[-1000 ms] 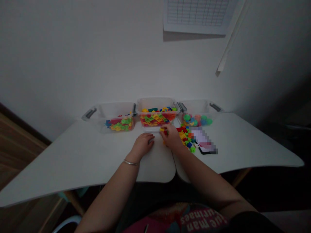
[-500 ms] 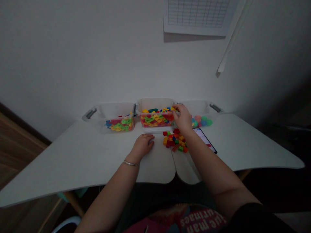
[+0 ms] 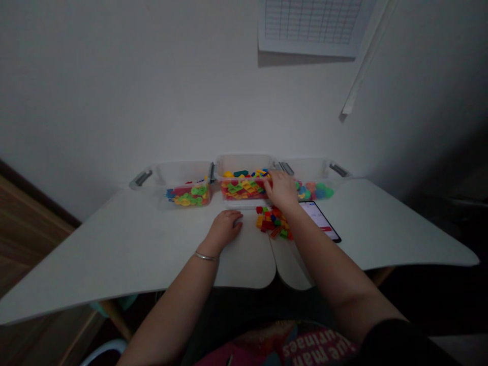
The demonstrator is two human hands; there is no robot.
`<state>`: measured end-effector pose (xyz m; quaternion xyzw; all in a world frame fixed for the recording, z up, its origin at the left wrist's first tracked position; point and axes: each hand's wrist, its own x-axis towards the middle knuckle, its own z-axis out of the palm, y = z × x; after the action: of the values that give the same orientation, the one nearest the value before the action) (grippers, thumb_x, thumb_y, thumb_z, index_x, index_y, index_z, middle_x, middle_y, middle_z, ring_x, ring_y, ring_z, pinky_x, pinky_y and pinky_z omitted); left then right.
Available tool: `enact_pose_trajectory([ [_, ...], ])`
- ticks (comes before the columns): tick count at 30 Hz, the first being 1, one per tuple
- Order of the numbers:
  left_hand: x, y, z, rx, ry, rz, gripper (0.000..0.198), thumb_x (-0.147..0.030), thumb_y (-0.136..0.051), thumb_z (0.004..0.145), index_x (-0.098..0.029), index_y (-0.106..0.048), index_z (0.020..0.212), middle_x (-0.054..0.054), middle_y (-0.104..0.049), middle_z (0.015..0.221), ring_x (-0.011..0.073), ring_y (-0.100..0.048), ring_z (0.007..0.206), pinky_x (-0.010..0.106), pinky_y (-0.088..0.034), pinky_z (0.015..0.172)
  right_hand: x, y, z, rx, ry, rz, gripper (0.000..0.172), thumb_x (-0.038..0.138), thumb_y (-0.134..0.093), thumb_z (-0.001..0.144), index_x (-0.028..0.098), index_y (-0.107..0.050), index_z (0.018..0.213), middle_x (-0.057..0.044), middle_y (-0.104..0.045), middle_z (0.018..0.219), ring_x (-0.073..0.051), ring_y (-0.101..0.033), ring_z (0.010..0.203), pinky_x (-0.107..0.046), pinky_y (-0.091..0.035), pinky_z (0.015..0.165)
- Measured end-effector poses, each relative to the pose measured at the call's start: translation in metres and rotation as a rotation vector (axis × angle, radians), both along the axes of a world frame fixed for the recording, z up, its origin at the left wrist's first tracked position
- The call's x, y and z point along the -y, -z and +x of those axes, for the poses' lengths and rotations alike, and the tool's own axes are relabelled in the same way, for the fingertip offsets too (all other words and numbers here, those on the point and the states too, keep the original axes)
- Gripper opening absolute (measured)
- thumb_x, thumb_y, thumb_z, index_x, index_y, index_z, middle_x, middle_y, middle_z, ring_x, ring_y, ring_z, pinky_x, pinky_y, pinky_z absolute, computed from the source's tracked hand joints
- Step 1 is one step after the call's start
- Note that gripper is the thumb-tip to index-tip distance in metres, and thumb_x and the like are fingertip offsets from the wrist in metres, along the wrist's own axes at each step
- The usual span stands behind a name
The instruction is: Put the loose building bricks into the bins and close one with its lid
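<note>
My left hand [image 3: 224, 227] lies on the white table, its fingers loosely stretched and nothing in it. A heap of small coloured building bricks [image 3: 269, 222] sits between my hands, partly covered by my right forearm. Over the far side of the heap, my right hand [image 3: 282, 190] is at the right front corner of the middle clear plastic bin [image 3: 246, 204]. Its thumb stands apart from the fingers, whose tips are partly hidden; I see nothing held. Inside that bin are many red, yellow, green and blue bricks [image 3: 246, 187].
A clear bin [image 3: 183, 170] of colourful pieces stands at the left, another [image 3: 308, 168] with round translucent pieces at the right. A phone [image 3: 322, 222] with its screen lit lies beside my right forearm. The wall rises directly behind the bins. A seam splits the table's front edge.
My right hand has come down and nearer to me from above the middle bin's rim, uncovering the grey handle behind it. My left hand has stayed still.
</note>
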<state>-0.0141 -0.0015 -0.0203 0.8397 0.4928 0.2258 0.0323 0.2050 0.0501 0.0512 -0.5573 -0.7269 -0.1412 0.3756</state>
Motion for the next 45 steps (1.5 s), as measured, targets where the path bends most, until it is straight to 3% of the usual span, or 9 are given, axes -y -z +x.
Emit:
enact_pose_trajectory([
  [7, 0.000, 0.001, 0.000, -0.002, -0.012, 0.000, 0.032, -0.020, -0.058, 0.081, -0.015, -0.069, 0.111, 0.011, -0.069, 0.116, 0.0253, -0.062, 0.110, 0.040, -0.047, 0.101, 0.000, -0.005, 0.000, 0.038, -0.022, -0.029, 0.038, 0.034, -0.050, 0.088, 0.009, -0.065, 0.113, -0.018, -0.067, 0.114, -0.031, -0.058, 0.110, -0.047, -0.039, 0.101],
  [12, 0.001, -0.001, 0.000, -0.002, -0.010, 0.005, 0.031, -0.019, -0.058, 0.081, -0.016, -0.069, 0.110, 0.010, -0.069, 0.116, 0.0250, -0.062, 0.110, 0.041, -0.048, 0.101, 0.004, -0.009, 0.002, 0.012, -0.072, -0.104, 0.043, 0.029, -0.054, 0.085, 0.009, -0.059, 0.123, -0.018, -0.062, 0.126, -0.032, -0.054, 0.119, -0.049, -0.035, 0.107],
  [18, 0.001, -0.003, 0.001, -0.016, 0.002, 0.007, 0.032, -0.019, -0.057, 0.082, -0.015, -0.069, 0.111, 0.011, -0.069, 0.116, 0.0253, -0.062, 0.110, 0.041, -0.047, 0.101, 0.023, -0.014, -0.001, -0.158, -0.167, -0.082, 0.049, 0.028, -0.055, 0.084, 0.012, -0.053, 0.131, -0.015, -0.060, 0.128, -0.030, -0.054, 0.120, -0.046, -0.041, 0.103],
  [22, 0.002, -0.003, 0.001, -0.019, 0.004, 0.004, 0.032, -0.019, -0.058, 0.082, -0.014, -0.068, 0.112, 0.011, -0.069, 0.116, 0.0253, -0.062, 0.109, 0.040, -0.047, 0.101, 0.044, -0.014, -0.003, -0.155, -0.255, -0.074, 0.038, 0.026, -0.053, 0.086, 0.015, -0.058, 0.122, -0.013, -0.064, 0.122, -0.026, -0.057, 0.115, -0.042, -0.042, 0.102],
  [25, 0.002, -0.004, 0.001, -0.018, 0.002, 0.008, 0.032, -0.019, -0.058, 0.082, -0.013, -0.068, 0.112, 0.011, -0.069, 0.116, 0.0253, -0.062, 0.109, 0.040, -0.047, 0.101, 0.059, -0.008, -0.005, -0.011, -0.329, -0.274, 0.031, 0.027, -0.056, 0.086, 0.016, -0.062, 0.115, -0.011, -0.066, 0.118, -0.024, -0.058, 0.112, -0.038, -0.043, 0.099],
  [29, 0.003, -0.003, 0.001, -0.021, -0.005, 0.011, 0.032, -0.018, -0.059, 0.081, -0.015, -0.069, 0.111, 0.011, -0.070, 0.115, 0.0249, -0.062, 0.108, 0.040, -0.047, 0.101, 0.075, 0.008, -0.010, 0.166, -0.288, -0.479, 0.040, 0.029, -0.063, 0.083, 0.014, -0.059, 0.119, -0.012, -0.066, 0.119, -0.025, -0.059, 0.111, -0.036, -0.045, 0.095],
  [33, 0.002, -0.002, 0.001, -0.018, -0.007, 0.015, 0.032, -0.018, -0.059, 0.082, -0.013, -0.068, 0.112, 0.011, -0.069, 0.115, 0.0249, -0.062, 0.109, 0.040, -0.047, 0.101, 0.082, 0.021, -0.014, 0.261, -0.190, -0.489, 0.034, 0.027, -0.061, 0.082, 0.016, -0.062, 0.115, -0.012, -0.068, 0.113, -0.026, -0.059, 0.108, -0.036, -0.043, 0.094],
  [45, 0.004, -0.005, 0.003, -0.013, -0.018, -0.001, 0.032, -0.018, -0.059, 0.082, -0.012, -0.068, 0.112, 0.012, -0.069, 0.116, 0.0250, -0.062, 0.109, 0.039, -0.047, 0.102, 0.079, 0.044, -0.017, 0.298, -0.143, -0.447, 0.029, 0.028, -0.056, 0.085, 0.015, -0.064, 0.109, -0.013, -0.069, 0.103, -0.028, -0.057, 0.102, -0.039, -0.038, 0.096],
])
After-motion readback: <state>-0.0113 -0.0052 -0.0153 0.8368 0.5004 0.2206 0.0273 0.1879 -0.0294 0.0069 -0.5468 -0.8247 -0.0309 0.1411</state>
